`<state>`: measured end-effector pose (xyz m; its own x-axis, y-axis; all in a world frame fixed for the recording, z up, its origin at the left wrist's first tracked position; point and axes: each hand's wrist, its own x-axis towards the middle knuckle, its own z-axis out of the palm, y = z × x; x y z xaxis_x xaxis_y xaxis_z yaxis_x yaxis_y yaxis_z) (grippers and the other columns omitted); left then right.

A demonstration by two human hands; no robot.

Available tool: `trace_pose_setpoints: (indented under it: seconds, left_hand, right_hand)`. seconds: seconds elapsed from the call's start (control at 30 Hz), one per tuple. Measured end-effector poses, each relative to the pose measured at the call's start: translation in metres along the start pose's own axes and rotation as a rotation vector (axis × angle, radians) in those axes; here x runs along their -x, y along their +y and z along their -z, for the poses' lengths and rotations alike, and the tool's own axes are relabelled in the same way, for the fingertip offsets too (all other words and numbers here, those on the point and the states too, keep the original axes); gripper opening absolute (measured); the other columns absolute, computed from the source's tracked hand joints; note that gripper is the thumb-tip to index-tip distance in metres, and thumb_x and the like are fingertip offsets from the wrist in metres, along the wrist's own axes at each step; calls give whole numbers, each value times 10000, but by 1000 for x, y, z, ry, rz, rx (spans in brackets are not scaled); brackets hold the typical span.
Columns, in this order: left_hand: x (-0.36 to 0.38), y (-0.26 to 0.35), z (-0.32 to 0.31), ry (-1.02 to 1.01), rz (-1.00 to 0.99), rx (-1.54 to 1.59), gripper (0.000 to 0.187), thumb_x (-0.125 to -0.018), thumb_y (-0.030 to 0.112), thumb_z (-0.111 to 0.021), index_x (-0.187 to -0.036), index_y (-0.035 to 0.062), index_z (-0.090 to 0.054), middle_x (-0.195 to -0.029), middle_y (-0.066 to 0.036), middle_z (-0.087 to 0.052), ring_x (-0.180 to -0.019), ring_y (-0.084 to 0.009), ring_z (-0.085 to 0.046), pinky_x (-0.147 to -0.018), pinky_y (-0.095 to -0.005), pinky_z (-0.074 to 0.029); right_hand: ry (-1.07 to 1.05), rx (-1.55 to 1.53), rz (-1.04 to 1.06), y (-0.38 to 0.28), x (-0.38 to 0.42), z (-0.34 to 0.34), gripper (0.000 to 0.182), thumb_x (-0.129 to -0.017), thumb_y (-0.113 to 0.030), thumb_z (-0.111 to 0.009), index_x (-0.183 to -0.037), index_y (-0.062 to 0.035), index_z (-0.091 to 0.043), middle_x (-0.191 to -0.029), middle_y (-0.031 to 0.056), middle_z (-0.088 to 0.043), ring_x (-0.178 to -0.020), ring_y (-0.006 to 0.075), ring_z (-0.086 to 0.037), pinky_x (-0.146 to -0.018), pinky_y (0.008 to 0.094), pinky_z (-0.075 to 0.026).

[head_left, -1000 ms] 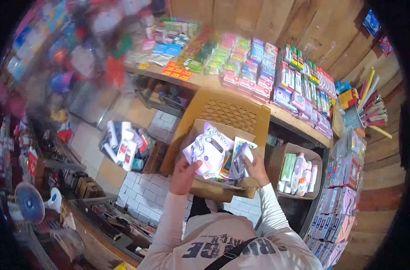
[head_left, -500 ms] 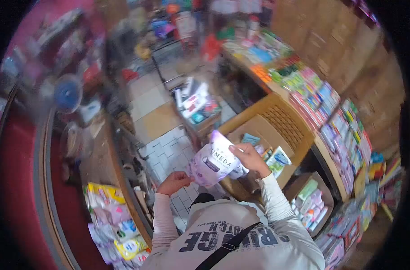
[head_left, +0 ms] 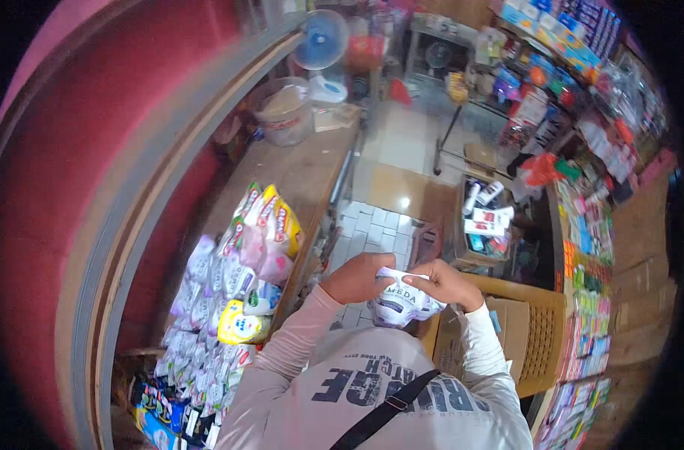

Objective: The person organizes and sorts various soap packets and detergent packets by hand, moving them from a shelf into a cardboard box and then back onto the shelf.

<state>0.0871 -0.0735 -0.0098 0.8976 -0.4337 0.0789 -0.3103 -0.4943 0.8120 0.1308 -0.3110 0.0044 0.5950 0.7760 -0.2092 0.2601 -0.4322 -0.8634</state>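
A white and purple refill pouch (head_left: 399,303) with dark lettering is held upright in front of my chest. My left hand (head_left: 361,277) is closed on its top left corner, thumb over the front. With thumb and bent fingers, my right hand (head_left: 448,283) pinches the top edge on the other side. The two thumbs are close together, and the pouch hangs below them. Part of another pale purple pack shows behind its right side.
To the left, a wooden counter (head_left: 282,169) carries rows of pouches (head_left: 214,300) and a clear bucket (head_left: 283,112). On the right are an open cardboard box (head_left: 511,330) on a yellow woven chair (head_left: 544,330), a box of goods (head_left: 486,225) and shelved packets (head_left: 588,300). A blue fan (head_left: 321,39) stands farther back.
My view has swung left, bringing the counter of pouches into fuller sight. My left hand has moved up to the pouch's top edge beside my right hand, and the pouch is now upright.
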Motion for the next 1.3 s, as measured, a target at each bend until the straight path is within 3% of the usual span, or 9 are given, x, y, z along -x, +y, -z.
trace_pose_setpoints:
  seconds: [0.07, 0.2, 0.23, 0.47, 0.5, 0.8, 0.97, 1.07, 1.3]
  left_hand:
    - [11, -17, 6, 95, -40, -4, 175, -825, 147, -686, -873, -8, -619, -805, -190, -633, -794, -381, -624, -700, -439, -466]
    - [28, -41, 21, 227, -85, -30, 171, -855, 146, -669, -930, -7, -685, -807, -175, -628, -785, -363, -617, -700, -444, -462]
    - [31, -41, 25, 263, -63, -24, 167, -857, 144, -667, -925, -8, -684, -805, -173, -623, -782, -360, -613, -699, -441, -462]
    - [53, -34, 58, 520, 152, -59, 155, -861, 106, -659, -966, -4, -688, -794, -175, -604, -759, -340, -608, -661, -412, -463]
    - [56, -29, 62, 558, 190, -75, 149, -858, 89, -661, -970, -6, -687, -802, -174, -609, -760, -336, -612, -655, -408, -465]
    - [68, 13, 57, 979, 558, -82, 106, -844, 35, -652, -924, -27, -683, -830, -157, -647, -740, -322, -625, -666, -368, -490]
    - [71, 31, 25, 1187, 702, -114, 97, -837, 28, -662, -912, -30, -684, -815, -156, -644, -714, -298, -626, -657, -335, -496]
    - [73, 39, 1, 1316, 776, -118, 91, -837, 24, -666, -904, -31, -691, -788, -140, -639, -696, -264, -623, -626, -321, -497]
    - [80, 59, -31, 1497, 953, -174, 114, -831, 35, -685, -917, -38, -703, -746, -133, -625, -634, -222, -597, -573, -293, -455]
  right_hand:
    - [-78, 37, 57, -8, -26, 3, 273, -959, -230, -627, -1028, 29, -676, -661, 70, -614, -649, 59, -420, -574, 300, -428]
    - [-67, 97, 213, -11, -79, 15, 515, -780, -312, -819, -1115, 49, -670, -969, 149, -730, -813, 121, -635, -753, 294, -503]
    - [-153, 162, 77, -20, -90, 25, 634, -681, -324, -874, -1141, 56, -661, -1087, 176, -708, -938, 192, -676, -846, 292, -500]
    - [-474, 428, 11, -42, -189, 88, 377, -743, -266, -794, -1002, -3, -719, -842, 167, -718, -687, 204, -647, -662, 321, -496]
    - [-513, 455, 73, -43, -204, 96, 285, -791, -238, -748, -976, -23, -723, -828, 176, -698, -719, 257, -663, -676, 355, -499]
    - [-243, 818, 673, -73, -336, 136, 163, -802, -196, -642, -862, -56, -701, -825, 177, -670, -815, 385, -647, -700, 462, -508]
    - [-74, 922, 871, -74, -455, 94, 123, -819, -161, -607, -826, -72, -692, -791, 190, -664, -790, 397, -645, -678, 473, -510]
    - [81, 625, 998, -77, -500, 50, 126, -834, -159, -601, -796, -74, -687, -776, 192, -660, -769, 404, -647, -688, 484, -511]
    - [-382, 624, 939, -126, -551, -45, 192, -856, -203, -640, -913, -32, -708, -913, 232, -671, -902, 413, -645, -765, 493, -504]
